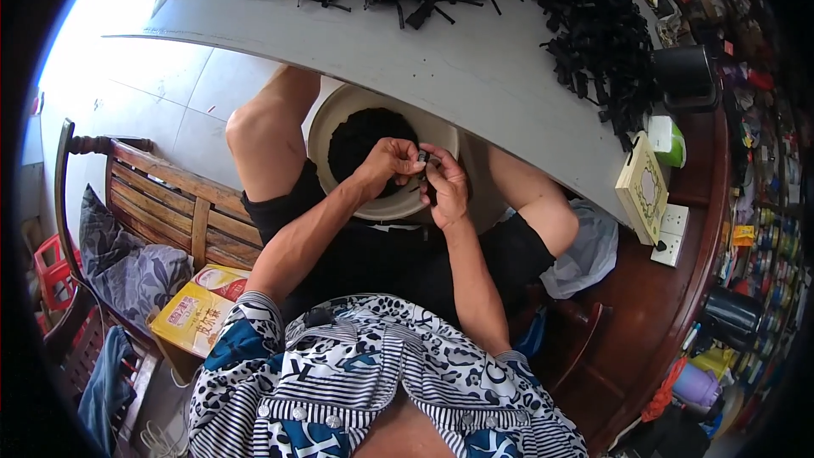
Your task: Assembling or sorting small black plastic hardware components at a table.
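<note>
My left hand and my right hand meet over a pale round basin between my knees. The fingers of both hands are pinched around a small black piece, which looks like plastic with a paler spot on it; its exact kind is too small to make out. Some dark material also shows under my right fingers. Inside the basin lies a heap of black pieces, partly hidden by my left hand and forearm.
Ahead, a grey tabletop carries a large pile of black strap-like pieces. A black mug, a cream box and a white power strip stand to the right. On the left are a wooden bench and a yellow carton.
</note>
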A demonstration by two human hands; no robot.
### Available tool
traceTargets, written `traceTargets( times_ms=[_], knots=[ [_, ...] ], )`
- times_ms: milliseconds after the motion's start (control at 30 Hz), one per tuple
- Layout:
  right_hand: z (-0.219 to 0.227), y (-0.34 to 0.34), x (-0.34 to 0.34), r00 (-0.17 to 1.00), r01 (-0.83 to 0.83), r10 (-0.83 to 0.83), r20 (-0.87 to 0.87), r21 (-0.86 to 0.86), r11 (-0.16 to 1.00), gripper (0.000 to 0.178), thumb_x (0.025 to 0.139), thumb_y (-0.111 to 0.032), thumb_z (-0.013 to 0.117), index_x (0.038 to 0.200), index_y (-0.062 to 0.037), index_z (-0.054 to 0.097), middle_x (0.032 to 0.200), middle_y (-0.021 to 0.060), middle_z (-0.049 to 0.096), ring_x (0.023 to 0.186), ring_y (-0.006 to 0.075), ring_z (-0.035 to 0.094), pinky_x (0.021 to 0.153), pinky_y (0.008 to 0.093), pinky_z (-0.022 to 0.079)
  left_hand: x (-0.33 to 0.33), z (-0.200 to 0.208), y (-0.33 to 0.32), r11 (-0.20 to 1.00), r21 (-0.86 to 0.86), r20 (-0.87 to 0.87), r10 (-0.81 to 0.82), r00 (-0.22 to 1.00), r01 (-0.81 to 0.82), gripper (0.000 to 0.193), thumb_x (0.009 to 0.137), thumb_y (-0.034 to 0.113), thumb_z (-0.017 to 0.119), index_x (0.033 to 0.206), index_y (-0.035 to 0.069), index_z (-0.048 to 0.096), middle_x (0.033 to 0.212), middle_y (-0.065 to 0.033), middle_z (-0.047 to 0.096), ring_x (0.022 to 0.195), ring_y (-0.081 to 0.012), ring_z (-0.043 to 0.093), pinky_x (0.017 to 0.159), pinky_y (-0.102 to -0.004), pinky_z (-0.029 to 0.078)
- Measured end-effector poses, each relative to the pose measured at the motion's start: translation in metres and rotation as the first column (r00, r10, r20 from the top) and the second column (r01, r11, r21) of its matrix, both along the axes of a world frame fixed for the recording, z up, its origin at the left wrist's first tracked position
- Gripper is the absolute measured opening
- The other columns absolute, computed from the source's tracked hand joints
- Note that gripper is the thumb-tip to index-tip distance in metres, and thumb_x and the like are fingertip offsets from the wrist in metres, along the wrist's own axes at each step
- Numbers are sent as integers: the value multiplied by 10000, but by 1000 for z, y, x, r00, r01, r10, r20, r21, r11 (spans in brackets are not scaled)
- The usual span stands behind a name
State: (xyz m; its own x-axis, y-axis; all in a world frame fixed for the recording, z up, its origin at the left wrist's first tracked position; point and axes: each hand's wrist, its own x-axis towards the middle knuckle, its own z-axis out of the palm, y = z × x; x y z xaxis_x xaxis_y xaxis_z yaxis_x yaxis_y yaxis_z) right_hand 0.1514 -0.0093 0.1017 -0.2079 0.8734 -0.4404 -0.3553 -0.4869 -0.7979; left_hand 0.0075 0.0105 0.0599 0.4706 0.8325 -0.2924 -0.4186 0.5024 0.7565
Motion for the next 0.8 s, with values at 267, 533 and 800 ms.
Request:
traceTargets(
  times_ms=[267, 533, 800],
  knots=[
    [-14, 11, 18, 929, -159, 76, 362, 205, 966, 149, 684, 4, 611, 742, -72, 497, 559, -38, 442, 469, 19, 395, 360, 152, 284, 12, 26, -6, 992, -119, -42, -48, 998, 43, 132, 822, 160, 478, 716, 89, 441, 567, 16, 429, 421, -60, 354, 371, -194, 245],
    [-13, 2, -9, 783, -82, -160, 601, 355, 931, 225, 584, 47, 648, 629, -42, 446, 562, -36, 409, 517, 46, 361, 468, 199, 316, 14, 10, -7, 986, -146, -28, 78, 997, -81, 175, 814, 101, 448, 647, 108, 393, 545, 48, 341, 427, -49, 283, 374, -198, 192],
    [-5, -5, -14, 673, -115, -224, 705, 398, 910, 235, 584, 61, 648, 646, -15, 435, 573, -4, 425, 553, 71, 395, 503, 215, 347, 18, 11, -8, 989, -77, -129, 119, 984, -130, 160, 792, 81, 438, 636, 87, 403, 536, 34, 354, 408, -53, 293, 370, -202, 197]
  ],
)
